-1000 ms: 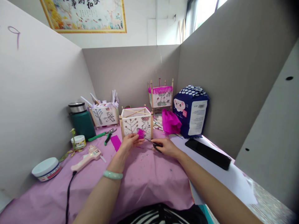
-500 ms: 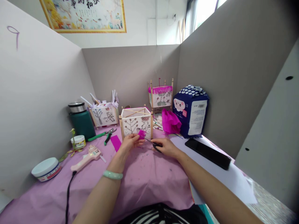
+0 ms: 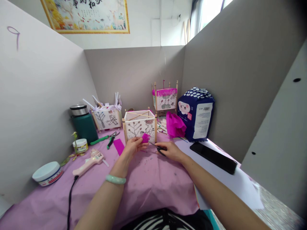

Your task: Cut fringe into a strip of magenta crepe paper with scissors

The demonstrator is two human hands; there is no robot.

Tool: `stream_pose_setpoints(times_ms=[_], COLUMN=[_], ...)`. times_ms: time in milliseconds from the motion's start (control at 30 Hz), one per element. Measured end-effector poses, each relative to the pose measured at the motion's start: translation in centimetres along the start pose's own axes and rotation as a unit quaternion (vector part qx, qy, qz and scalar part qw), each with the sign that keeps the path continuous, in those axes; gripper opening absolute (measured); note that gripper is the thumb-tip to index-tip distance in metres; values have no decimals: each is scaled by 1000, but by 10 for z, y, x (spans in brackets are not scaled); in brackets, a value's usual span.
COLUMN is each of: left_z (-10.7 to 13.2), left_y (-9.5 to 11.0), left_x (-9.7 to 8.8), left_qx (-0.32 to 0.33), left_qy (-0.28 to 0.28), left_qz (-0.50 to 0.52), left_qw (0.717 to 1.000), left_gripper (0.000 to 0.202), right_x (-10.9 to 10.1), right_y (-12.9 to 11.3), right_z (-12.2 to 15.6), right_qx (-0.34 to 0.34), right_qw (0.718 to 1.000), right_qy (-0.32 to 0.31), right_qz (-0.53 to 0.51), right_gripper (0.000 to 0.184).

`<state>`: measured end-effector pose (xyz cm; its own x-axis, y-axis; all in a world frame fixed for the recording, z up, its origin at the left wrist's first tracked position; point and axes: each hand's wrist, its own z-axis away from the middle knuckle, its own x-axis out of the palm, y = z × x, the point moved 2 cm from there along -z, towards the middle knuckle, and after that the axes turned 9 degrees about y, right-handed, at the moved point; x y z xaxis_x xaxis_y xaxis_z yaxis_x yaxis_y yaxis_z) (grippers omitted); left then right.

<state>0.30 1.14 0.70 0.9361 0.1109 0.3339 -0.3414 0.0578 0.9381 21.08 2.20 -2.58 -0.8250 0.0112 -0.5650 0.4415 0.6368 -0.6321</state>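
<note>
Between the thumb and fingers of my left hand (image 3: 134,145) is a small piece of magenta crepe paper (image 3: 145,138), its far edge cut into a fringe. My right hand (image 3: 169,150) grips black-handled scissors (image 3: 161,150), whose blades point left at the paper's right edge. Just behind both hands stands a box-shaped lantern frame (image 3: 139,126) with wooden sticks at its corners and plant drawings on its white side. A flat magenta strip (image 3: 118,146) lies on the cloth left of my left hand.
To the left are a pink glue gun (image 3: 90,163), green-handled pliers (image 3: 105,138), a green flask (image 3: 83,124) and a white bowl (image 3: 48,173). On the right lie a black phone (image 3: 213,157) and white paper (image 3: 223,185). Crumpled magenta paper (image 3: 176,125) and a blue package (image 3: 196,115) stand behind.
Hardly anything differs. The scissors and the fringed paper stay nearly in place, with only a slight shift at the blades.
</note>
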Motion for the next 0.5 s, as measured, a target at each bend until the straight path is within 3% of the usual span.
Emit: stream_pose_setpoints(times_ms=[500], left_z=[1], left_y=[0], left_x=[1], left_qx=[-6], left_qy=[3], left_qz=[-18], left_qw=[1000], left_gripper=[8], right_x=[0], right_y=[-1], right_z=[0], right_qx=[5], right_qw=[1000], right_qy=[5], right_qz=[-8], right_gripper=[37])
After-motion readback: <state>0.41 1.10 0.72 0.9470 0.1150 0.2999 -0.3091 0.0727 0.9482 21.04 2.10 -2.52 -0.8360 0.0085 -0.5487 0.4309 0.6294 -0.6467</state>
